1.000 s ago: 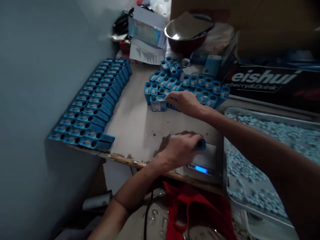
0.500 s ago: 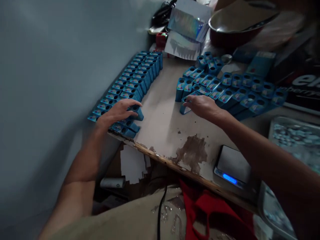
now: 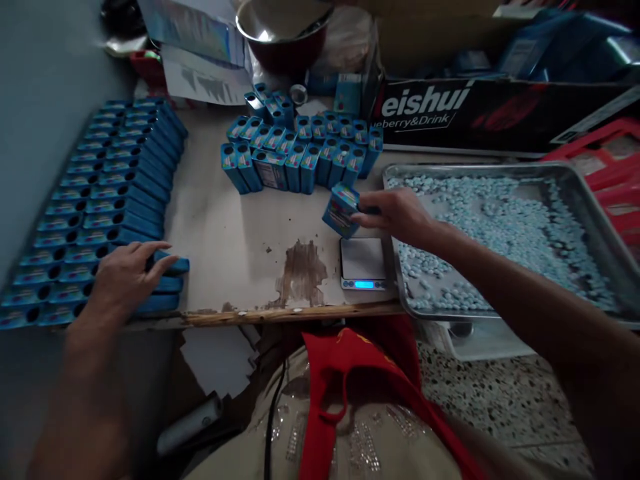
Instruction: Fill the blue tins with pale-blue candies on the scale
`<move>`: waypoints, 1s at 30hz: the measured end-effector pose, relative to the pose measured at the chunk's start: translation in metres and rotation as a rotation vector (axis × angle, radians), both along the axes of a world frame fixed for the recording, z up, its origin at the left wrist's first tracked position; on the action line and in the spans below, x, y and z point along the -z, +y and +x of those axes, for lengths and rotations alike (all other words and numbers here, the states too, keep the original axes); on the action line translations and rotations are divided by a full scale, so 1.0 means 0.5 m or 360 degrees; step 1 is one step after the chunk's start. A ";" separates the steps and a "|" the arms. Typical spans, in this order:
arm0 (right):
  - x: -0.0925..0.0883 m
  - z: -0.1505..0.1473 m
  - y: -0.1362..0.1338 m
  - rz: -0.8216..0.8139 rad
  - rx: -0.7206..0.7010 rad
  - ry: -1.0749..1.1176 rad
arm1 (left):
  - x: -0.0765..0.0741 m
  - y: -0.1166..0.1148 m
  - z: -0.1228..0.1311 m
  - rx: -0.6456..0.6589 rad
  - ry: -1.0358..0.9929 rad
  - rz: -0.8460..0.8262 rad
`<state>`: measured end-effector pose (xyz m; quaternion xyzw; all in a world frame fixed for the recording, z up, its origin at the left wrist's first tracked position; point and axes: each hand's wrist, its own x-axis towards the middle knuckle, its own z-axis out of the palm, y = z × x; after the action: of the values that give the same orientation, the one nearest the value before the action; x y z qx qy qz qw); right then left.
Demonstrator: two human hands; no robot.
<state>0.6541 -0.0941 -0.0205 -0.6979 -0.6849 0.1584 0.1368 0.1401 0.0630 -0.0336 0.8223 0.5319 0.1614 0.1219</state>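
My right hand (image 3: 397, 215) pinches a small blue box (image 3: 341, 209) and holds it tilted just above the small digital scale (image 3: 363, 263), whose display glows blue. My left hand (image 3: 125, 275) lies with fingers spread on the near end of the rows of lying blue boxes (image 3: 115, 193) at the table's left. A cluster of upright open blue boxes (image 3: 300, 150) stands at the back middle of the table. A metal tray (image 3: 575, 193) on the right holds many small pale blue pieces (image 3: 505, 227).
The worn table (image 3: 235, 227) has a chipped front edge and a brown stain. A metal bowl (image 3: 280, 27), papers and a dark printed carton (image 3: 475, 113) crowd the back. A red crate (image 3: 610, 167) sits far right. A grey wall closes the left side.
My right hand lifted one blue box from the upright cluster and carried it over the scale. My left hand set its box down on the left rows and now rests flat there.
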 end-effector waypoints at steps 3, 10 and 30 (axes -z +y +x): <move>0.020 0.060 -0.093 0.0010 -0.0277 0.0173 | -0.035 -0.006 0.015 -0.0022 0.0004 -0.0079; 0.046 0.114 -0.149 -0.0044 -0.0418 0.0631 | -0.034 -0.035 0.126 0.0079 -0.0043 0.0051; 0.196 0.221 -0.260 -0.0201 0.0155 -0.0197 | 0.131 -0.093 0.236 0.0479 -0.0022 0.0513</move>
<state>0.7648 -0.2242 -0.1188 -0.7461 -0.6460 0.1508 0.0576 0.2579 0.0165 -0.0992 0.9002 0.3696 0.2299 0.0153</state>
